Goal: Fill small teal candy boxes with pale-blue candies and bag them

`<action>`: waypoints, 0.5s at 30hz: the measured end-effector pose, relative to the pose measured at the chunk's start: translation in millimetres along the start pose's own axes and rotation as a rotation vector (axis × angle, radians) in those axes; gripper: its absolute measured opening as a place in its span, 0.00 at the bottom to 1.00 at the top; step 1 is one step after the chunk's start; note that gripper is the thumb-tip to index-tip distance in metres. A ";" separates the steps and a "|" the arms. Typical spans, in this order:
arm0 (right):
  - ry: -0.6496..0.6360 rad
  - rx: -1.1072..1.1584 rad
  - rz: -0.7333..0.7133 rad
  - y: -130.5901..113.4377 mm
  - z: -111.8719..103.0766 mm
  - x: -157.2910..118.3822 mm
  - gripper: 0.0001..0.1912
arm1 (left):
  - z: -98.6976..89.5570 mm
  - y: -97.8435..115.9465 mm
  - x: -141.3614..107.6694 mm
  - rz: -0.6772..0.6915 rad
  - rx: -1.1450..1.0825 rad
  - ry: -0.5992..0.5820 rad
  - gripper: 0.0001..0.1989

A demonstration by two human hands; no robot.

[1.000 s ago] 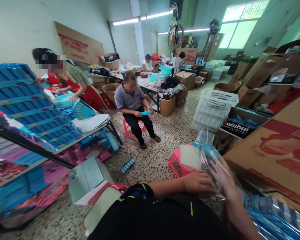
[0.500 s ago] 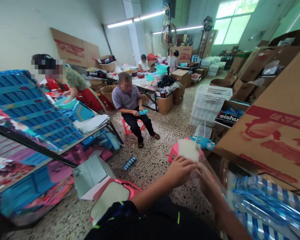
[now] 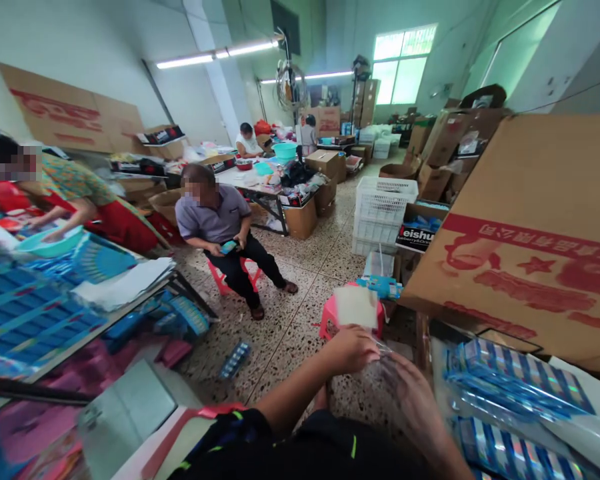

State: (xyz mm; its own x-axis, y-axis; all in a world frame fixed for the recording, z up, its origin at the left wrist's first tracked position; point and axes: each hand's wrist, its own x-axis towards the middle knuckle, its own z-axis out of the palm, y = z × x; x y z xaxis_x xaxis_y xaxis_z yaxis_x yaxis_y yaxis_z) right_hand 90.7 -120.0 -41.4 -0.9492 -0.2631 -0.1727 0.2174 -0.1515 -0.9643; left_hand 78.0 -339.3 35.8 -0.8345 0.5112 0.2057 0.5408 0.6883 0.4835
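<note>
A thin clear plastic bag [image 3: 384,348] stretches between my two hands, its outline blurred. My left hand [image 3: 353,348] is closed, pinching the bag's edge with its fingertips. Close by on the right, my right hand [image 3: 411,383] also grips the clear plastic, which lies over part of the fingers. Just beyond the hands is a pink stool [image 3: 329,319] with a pale square pad [image 3: 356,307] on top. To the right of my forearm lie blue-and-silver packs [image 3: 520,377] in clear wrapping.
A large cardboard box [image 3: 520,240] leans at the right. White crates [image 3: 383,213] stand further back. One person [image 3: 217,213] sits on a pink stool; another person [image 3: 75,187] bends over a table at the left. A blue pack [image 3: 235,360] lies on the floor.
My view has swung right, so the room appears shifted left. My hands have drawn slightly lower and nearer, and the plastic shows between them. The seated person's hands have shifted around a blue item.
</note>
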 end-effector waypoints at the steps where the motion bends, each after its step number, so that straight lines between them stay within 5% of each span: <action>1: 0.008 0.128 0.059 2.1 2.1 2.3 0.24 | 1.6 -4.2 3.1 -0.012 -0.008 0.003 0.05; 6: 0.000 0.380 0.136 9.8 13.1 23.3 0.24 | 1.3 -22.8 28.0 0.086 0.062 0.090 0.20; 10: 0.090 0.397 0.106 -3.0 26.6 44.3 0.22 | -4.1 -48.1 59.8 0.336 0.148 0.002 0.12; 15: 0.061 0.441 0.148 -41.5 25.6 60.7 0.28 | -5.5 -82.0 108.1 0.484 0.098 -0.057 0.10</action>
State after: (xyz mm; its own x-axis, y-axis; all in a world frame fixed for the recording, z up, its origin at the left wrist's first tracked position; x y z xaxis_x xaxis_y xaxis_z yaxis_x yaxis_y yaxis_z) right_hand 29.9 -154.1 -6.7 -0.9095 -0.2576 -0.3263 0.4148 -0.5104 -0.7533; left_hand -57.1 -343.2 23.1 -0.4794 0.8097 0.3386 0.8746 0.4085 0.2613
